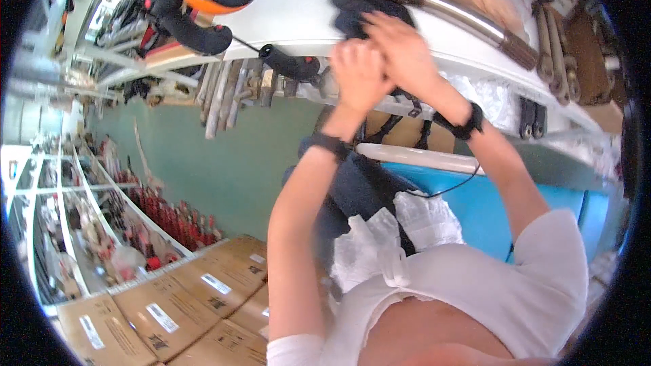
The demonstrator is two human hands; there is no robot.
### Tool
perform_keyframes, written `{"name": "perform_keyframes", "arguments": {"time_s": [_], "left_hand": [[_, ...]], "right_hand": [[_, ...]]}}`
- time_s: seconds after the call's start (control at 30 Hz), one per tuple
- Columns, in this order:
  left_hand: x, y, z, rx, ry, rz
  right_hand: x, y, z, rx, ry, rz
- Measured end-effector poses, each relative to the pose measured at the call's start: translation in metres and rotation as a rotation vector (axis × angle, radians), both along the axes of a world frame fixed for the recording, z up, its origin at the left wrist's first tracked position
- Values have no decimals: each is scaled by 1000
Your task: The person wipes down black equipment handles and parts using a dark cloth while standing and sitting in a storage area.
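Observation:
Both of my hands are together over a blurred black item [346, 15] on the white shelf. My left hand [362, 71] has its fingers curled, and its fingertips point at the item's lower edge. Just right of it, my right hand [402, 51] lies over the item with fingers stretched out and overlaps the left at the palm. The blur hides whether either hand grips the item. Behind my hands a splined metal shaft [447, 7] lies along the shelf. Left of them are black curved handles with an orange part [216, 4] and a black cylindrical grip [290, 63].
Metal shafts [221, 91] stick out below the shelf at left, and more rods [554, 56] lie at right. Stacked cardboard boxes [188, 300] stand lower left beside racks of red parts [168, 213]. A blue surface [539, 203] and a white tube [422, 157] are below the shelf.

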State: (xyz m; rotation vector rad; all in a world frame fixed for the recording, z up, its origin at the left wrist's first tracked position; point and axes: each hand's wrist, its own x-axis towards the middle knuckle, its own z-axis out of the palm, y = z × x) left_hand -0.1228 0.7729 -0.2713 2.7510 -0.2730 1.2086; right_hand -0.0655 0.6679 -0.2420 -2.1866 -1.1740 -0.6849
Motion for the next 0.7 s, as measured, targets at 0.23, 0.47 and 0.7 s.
{"name": "perform_keyframes", "arguments": {"time_s": [0.23, 0.47, 0.7], "left_hand": [[16, -69, -9, -180, -254, -196], [14, -27, -10, -103, -245, -223], [18, 32, -27, -101, -340, -91]], "right_hand": [[-12, -71, 10, -48, -23, -139], [-13, -36, 4, -154, -60, -261], [-11, 32, 4, -157, -116, -198]]}}
